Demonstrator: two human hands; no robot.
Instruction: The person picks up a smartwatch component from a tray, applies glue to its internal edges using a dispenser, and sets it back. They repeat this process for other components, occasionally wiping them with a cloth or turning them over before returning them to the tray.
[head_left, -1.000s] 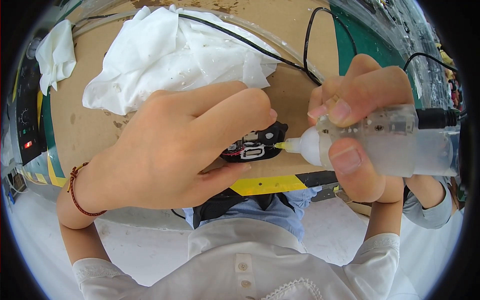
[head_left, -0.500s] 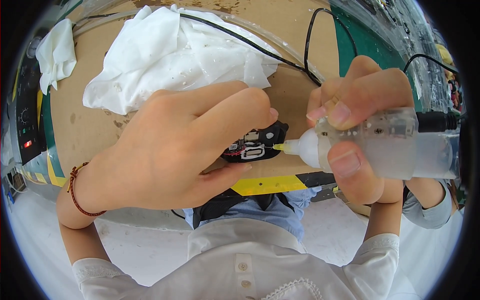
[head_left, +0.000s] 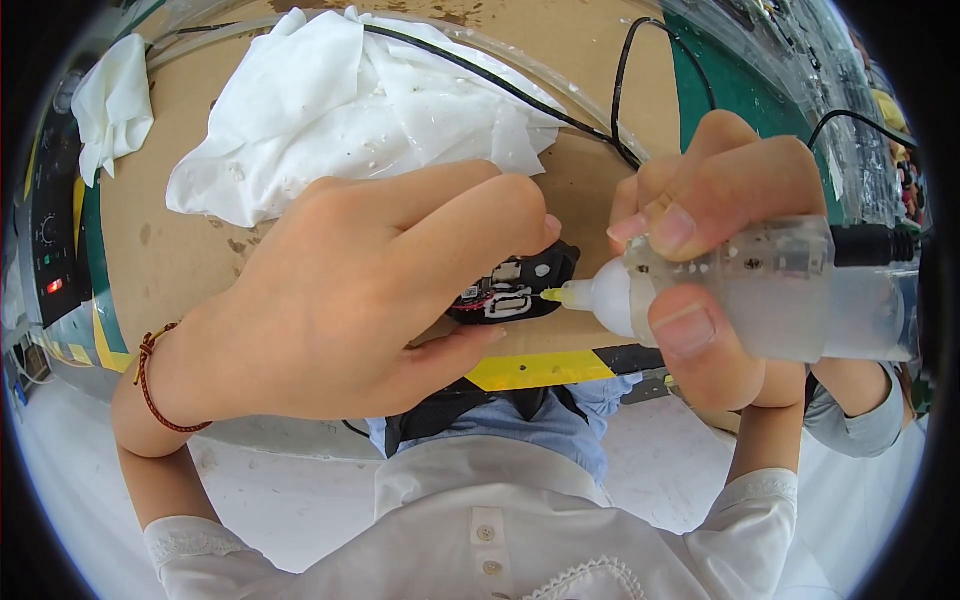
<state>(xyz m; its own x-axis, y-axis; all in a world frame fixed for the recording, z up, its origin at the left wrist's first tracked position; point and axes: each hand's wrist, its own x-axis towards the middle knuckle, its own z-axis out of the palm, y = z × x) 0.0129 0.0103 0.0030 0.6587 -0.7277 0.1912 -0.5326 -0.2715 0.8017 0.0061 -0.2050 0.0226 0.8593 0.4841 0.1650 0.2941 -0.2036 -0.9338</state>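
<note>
Between its thumb and fingers my left hand [head_left: 360, 290] grips a small black electronic housing [head_left: 548, 270], partly hidden behind the fingers. Its open side shows small metal parts, red wires and a white bead around a slot-shaped piece. My right hand [head_left: 725, 240] is wrapped round a translucent glue dispenser barrel [head_left: 765, 290] with a white front and a thin yellow nozzle [head_left: 554, 295]. The needle tip reaches into the housing's open side, at or just above the white bead; whether it touches I cannot tell. A black hose fitting [head_left: 872, 243] joins the barrel's rear.
A crumpled white cloth [head_left: 370, 110] lies on the brown board [head_left: 150, 220], with a black cable [head_left: 480, 72] crossing it. At left stands a black control box [head_left: 50, 235] with a smaller cloth [head_left: 112, 105] beside it. Yellow-black tape [head_left: 540, 370] marks the near table edge. Another person's sleeve [head_left: 862, 415] shows at right.
The dispenser and its nozzle tip have shifted very slightly left along the slot. My left hand and the housing have barely moved.
</note>
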